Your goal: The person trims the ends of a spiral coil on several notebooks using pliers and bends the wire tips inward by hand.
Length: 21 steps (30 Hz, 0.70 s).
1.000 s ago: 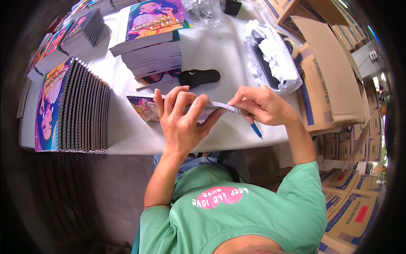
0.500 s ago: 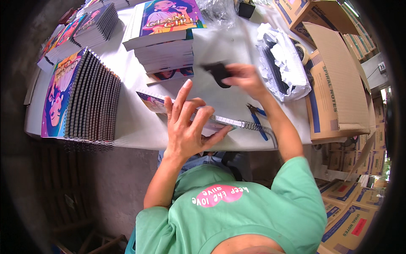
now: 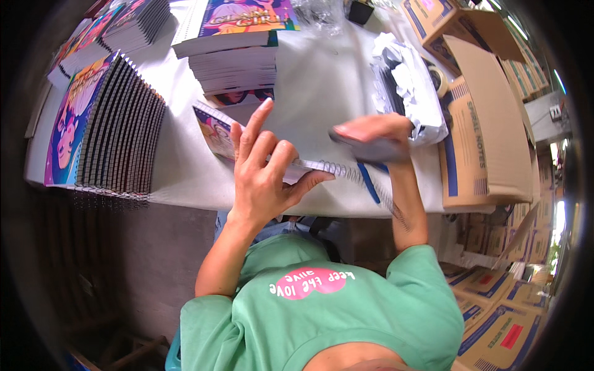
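Observation:
My left hand [image 3: 263, 167] grips a notebook [image 3: 213, 133] with a colourful cover, tilted up on its edge at the table's front. Its fingers are partly raised, with the thumb pressed on the near side. A thin wire coil [image 3: 337, 168] runs along the notebook's top edge and sticks out to the right, its free end hanging past the table edge by my right forearm. Over this coil, my right hand [image 3: 380, 131], smeared by motion, holds a dark flat pad [image 3: 374, 150]. Pliers with blue handles [image 3: 369, 184] lie partly hidden beneath that hand.
Coil-bound notebooks [image 3: 124, 133] are stacked at the left, more [image 3: 139, 25] behind them. A thick pile of pages and covers [image 3: 232, 68] stands ahead. To the right are a plastic-wrapped bundle with white paper [image 3: 411, 86], a tape roll [image 3: 438, 80] and open cartons [image 3: 489, 142].
My right hand has swung down and toward me with the dark pad, from above the table to over the coil. My left hand keeps its hold on the notebook. The whole view has shifted slightly.

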Each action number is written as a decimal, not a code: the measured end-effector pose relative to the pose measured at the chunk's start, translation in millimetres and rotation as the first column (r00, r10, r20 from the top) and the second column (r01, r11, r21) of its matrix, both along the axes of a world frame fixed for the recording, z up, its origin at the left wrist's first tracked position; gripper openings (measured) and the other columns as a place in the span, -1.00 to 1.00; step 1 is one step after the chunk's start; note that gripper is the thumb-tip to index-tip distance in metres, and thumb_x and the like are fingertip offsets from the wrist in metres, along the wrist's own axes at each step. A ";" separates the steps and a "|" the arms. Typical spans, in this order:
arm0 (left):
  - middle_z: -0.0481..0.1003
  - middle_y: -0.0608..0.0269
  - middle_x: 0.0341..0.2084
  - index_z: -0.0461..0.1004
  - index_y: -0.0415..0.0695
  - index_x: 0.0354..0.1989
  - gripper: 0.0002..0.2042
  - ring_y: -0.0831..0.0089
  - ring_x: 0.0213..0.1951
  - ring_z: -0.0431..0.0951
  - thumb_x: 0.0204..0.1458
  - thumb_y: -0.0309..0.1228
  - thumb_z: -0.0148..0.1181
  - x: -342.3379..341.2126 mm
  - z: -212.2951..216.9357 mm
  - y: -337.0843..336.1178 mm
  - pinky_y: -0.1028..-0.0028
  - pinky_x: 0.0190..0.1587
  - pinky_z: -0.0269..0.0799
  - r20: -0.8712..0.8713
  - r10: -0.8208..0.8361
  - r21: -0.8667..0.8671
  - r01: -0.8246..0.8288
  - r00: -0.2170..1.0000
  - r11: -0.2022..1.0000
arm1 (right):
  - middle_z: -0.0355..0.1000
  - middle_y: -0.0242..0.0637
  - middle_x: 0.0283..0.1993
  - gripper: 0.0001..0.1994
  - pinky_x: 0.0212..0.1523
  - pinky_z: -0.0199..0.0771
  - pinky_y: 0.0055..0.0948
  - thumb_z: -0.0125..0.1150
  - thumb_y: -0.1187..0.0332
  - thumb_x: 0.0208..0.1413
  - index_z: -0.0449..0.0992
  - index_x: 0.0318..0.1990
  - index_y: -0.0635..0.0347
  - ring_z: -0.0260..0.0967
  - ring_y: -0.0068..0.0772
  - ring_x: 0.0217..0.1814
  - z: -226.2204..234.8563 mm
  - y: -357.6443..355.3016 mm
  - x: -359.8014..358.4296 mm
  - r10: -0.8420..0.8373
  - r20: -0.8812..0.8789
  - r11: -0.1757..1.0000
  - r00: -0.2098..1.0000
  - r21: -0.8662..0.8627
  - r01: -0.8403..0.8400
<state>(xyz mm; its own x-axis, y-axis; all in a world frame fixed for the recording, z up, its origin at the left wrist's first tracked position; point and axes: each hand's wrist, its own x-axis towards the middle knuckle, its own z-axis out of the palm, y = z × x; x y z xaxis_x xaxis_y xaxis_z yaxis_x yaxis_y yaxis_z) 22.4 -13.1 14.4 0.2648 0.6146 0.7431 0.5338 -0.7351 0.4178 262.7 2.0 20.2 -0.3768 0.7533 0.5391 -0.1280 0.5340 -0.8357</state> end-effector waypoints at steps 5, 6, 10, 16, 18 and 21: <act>0.36 0.16 -0.46 0.41 -0.12 -0.33 -0.50 0.09 0.21 0.21 -0.34 -0.01 0.40 -2.5 -3.0 2.1 0.09 0.25 -0.17 0.055 -0.042 -0.037 0.044 0.998 0.998 | 0.51 0.09 -0.30 -0.84 -0.03 0.45 -0.15 0.14 0.42 -0.04 0.59 -0.39 0.34 0.49 0.00 -0.16 20.7 2.4 -18.0 -0.012 0.279 1.000 0.960 0.007 0.010; 0.37 0.16 -0.45 0.39 -0.12 -0.25 -0.45 0.11 0.21 0.21 -0.35 -0.01 0.40 -2.7 -2.8 0.9 0.10 0.25 -0.18 0.088 -0.061 -0.055 0.066 0.994 0.996 | 0.51 0.07 -0.30 -0.86 -0.04 0.46 -0.17 0.13 0.48 -0.06 0.59 -0.39 0.33 0.50 -0.03 -0.17 13.2 2.9 -19.3 -0.173 0.291 0.983 0.941 -0.004 0.182; 0.44 0.12 -0.25 0.25 -0.09 0.05 -0.20 0.20 0.20 0.23 -0.41 0.00 0.42 -4.0 -13.9 3.6 0.13 0.29 -0.25 0.182 -0.085 -0.061 0.097 0.980 0.993 | 0.52 -0.05 -0.23 -0.64 -0.07 0.48 -0.33 0.03 0.76 -0.35 0.59 -0.32 0.31 0.50 -0.22 -0.12 27.0 2.8 -33.8 0.143 0.214 0.980 0.966 0.107 -0.168; 0.42 0.13 -0.12 0.20 -0.08 0.11 -0.14 0.23 0.19 0.24 -0.39 0.11 0.37 -6.6 -17.3 6.8 -0.10 0.26 -0.40 0.092 0.055 0.061 -0.060 0.994 0.996 | 0.52 0.01 -0.27 -0.75 -0.07 0.48 -0.35 0.05 0.73 -0.14 0.58 -0.30 0.34 0.51 -0.15 -0.21 18.8 6.6 -50.9 0.096 0.060 0.992 0.994 0.078 -0.100; 0.38 0.24 -0.32 0.38 -0.03 -0.14 -0.27 0.22 0.13 0.26 -0.48 0.20 0.34 -15.1 -2.5 4.5 -0.12 0.24 -0.38 0.047 0.181 0.017 -0.182 0.982 0.983 | 0.51 0.06 -0.28 -0.80 -0.05 0.48 -0.29 0.08 0.69 -0.10 0.58 -0.31 0.34 0.51 -0.10 -0.23 5.8 16.2 -45.6 -0.311 0.459 0.946 0.832 0.060 0.320; 0.32 0.28 -0.46 0.42 -0.10 -0.59 -0.37 0.18 -0.06 0.33 -0.76 0.18 0.39 -47.1 -1.4 27.0 0.19 -0.06 0.17 -0.008 0.279 0.032 -0.278 0.960 0.960 | 0.52 0.02 -0.27 -0.81 -0.01 0.46 -0.28 0.11 0.68 -0.13 0.58 -0.32 0.36 0.51 -0.15 -0.19 3.7 10.8 -48.0 0.074 -0.278 0.988 0.958 -0.110 -0.109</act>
